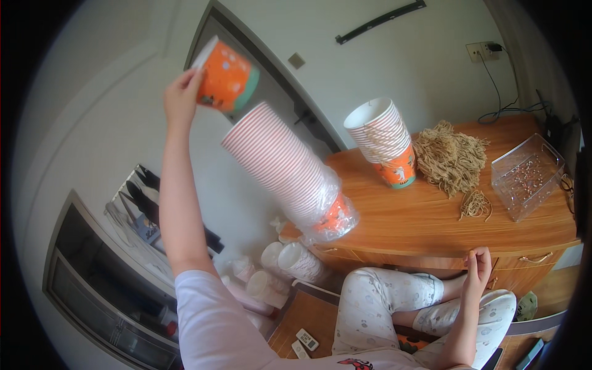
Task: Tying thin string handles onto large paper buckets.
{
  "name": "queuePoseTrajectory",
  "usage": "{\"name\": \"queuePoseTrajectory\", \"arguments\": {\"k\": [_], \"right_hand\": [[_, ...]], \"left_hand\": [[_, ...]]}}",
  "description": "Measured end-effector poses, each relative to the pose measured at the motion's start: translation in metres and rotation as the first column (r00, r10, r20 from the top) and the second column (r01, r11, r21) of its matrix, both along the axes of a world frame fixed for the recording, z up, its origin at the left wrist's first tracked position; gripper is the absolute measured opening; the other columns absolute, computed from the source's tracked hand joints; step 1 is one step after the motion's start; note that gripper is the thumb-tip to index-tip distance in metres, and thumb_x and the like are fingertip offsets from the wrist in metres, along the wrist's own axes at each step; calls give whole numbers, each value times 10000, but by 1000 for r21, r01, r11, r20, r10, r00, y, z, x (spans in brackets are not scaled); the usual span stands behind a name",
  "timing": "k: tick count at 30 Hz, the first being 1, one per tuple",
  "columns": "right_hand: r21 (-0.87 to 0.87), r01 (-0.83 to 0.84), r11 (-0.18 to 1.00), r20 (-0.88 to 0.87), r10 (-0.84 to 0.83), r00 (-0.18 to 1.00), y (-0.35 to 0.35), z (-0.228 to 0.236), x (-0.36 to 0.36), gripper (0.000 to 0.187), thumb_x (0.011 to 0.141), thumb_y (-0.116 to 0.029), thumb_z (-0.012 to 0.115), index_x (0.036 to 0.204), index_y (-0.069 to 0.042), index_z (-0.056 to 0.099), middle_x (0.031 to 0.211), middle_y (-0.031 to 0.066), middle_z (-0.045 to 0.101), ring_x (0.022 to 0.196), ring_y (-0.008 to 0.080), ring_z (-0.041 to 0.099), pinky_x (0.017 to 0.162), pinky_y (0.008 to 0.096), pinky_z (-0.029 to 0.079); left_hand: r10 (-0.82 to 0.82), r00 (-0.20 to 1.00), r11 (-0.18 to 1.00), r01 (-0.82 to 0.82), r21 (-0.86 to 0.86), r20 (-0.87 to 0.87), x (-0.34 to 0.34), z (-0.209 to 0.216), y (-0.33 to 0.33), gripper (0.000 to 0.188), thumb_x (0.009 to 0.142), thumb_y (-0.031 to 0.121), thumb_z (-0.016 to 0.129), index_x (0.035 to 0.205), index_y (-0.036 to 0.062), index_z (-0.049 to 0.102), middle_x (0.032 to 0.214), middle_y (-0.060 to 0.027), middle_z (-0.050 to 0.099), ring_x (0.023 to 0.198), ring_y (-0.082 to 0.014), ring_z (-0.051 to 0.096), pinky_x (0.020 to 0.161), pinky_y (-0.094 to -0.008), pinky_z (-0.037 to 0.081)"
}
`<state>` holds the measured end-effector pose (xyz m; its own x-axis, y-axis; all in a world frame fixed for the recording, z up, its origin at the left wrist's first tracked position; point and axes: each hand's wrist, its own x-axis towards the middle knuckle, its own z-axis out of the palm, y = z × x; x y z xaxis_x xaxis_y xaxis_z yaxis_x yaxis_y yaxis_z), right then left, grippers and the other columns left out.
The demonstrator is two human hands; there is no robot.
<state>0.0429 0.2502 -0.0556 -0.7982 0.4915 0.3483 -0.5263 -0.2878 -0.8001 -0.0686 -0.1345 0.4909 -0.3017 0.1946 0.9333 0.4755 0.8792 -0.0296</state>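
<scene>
My left hand is raised high at the left, its fingers closed on the rim of an orange paper cup with a green base, tilted on its side. Just below it leans a tall stack of striped-rim paper cups, its lower end wrapped in clear plastic at the table's left edge. My right hand is low, by the table's front edge, with its fingers curled together; whatever they may hold is too small to see. A shorter stack of the same cups stands upright on the table, with strands of cord hanging over its side.
On the wooden table lie a heap of tan cords, a small loose bundle and a clear tray holding small beads. White cups stand at the left below the table. Two small white devices lie near my legs.
</scene>
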Motion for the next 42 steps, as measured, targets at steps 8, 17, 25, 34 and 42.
{"name": "queuePoseTrajectory", "arguments": {"k": [8, 17, 25, 34, 42], "right_hand": [[3, -28, 1000, 27, 28, 999, 4, -5, 6, 71, 962, -30, 556, 908, -41, 512, 803, -2, 511, 751, 83, 488, 690, 212, 389], [313, 234, 920, -67, -225, 972, 0, 15, 16, 160, 858, -49, 626, 999, 10, 582, 978, 112, 594, 861, 183, 570, 756, 277, 454], [616, 387, 686, -190, -348, 918, 8, 30, 10, 192, 770, -40, 678, 951, -30, 616, 951, 140, 624, 881, 327, 572, 789, 396, 441], [814, 409, 412, -163, -513, 843, 8, 31, -4, 225, 775, -110, 695, 988, -84, 630, 1014, 63, 624, 976, 276, 580, 895, 409, 410], [956, 194, 222, -1, -655, 755, 21, 37, -21, 442, 834, -265, 685, 1217, -62, 595, 1338, 107, 550, 1262, 288, 472, 1089, 483, 297]], "left_hand": [[-682, 600, 728, 510, 458, 418, 13, -105, 106, 309, 908, 147, 703, 1150, -43, 676, 1023, -87, 712, 910, -137, 651, 827, -281, 524], [-656, 127, 707, 449, 546, 744, 22, -273, 172, 273, 922, 131, 685, 1117, -58, 668, 1010, -104, 707, 960, -170, 658, 888, -312, 507], [-570, 433, 678, 728, 102, 698, -19, -362, 141, 160, 791, -50, 692, 894, 62, 645, 979, -69, 619, 1044, -257, 554, 1092, -432, 301], [-498, 482, 726, 686, 42, 721, -35, -404, 98, 229, 749, -75, 681, 878, 100, 608, 1297, -123, 584, 1268, -353, 465, 1072, -447, 348], [-602, 695, 797, 499, 339, 392, -19, -426, 96, 610, 928, 207, 592, 1430, -3, 317, 1478, -181, 369, 1360, -325, 377, 1143, -440, 302]]}}
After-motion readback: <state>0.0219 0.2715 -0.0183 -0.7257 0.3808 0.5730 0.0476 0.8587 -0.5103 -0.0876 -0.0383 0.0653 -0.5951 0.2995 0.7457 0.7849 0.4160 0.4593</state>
